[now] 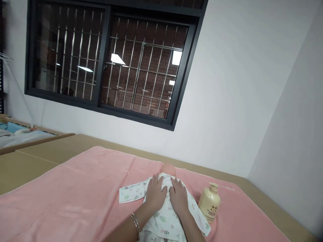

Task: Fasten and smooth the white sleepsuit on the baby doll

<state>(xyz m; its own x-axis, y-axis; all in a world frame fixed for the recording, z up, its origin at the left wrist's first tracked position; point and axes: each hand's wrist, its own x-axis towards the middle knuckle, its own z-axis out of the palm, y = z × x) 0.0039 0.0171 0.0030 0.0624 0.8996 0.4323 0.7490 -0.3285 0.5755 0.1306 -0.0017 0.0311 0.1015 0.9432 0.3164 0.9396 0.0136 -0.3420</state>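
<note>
What looks like a baby doll lies on a pink blanket [73, 191], with its smooth round head [168, 169] pointing away from me. A white baby shirt [164, 222] with small green prints covers its body, one sleeve [132, 192] stretched out to the left. My left hand [155, 192] rests on the left side of the shirt's chest, fingers extended. Across from it, my right hand [178, 195] lies on the right side with its fingers also extended. The two thumbs nearly meet over the chest. The doll's face is not visible.
A pale yellow pump-less bottle [210, 202] leans slightly on the blanket, right of the doll. The blanket covers a tan padded surface [47, 148] against the white wall [222, 101]. A dark-framed barred window [101, 57] is above. Blue and white cloths [27, 135] lie at far left.
</note>
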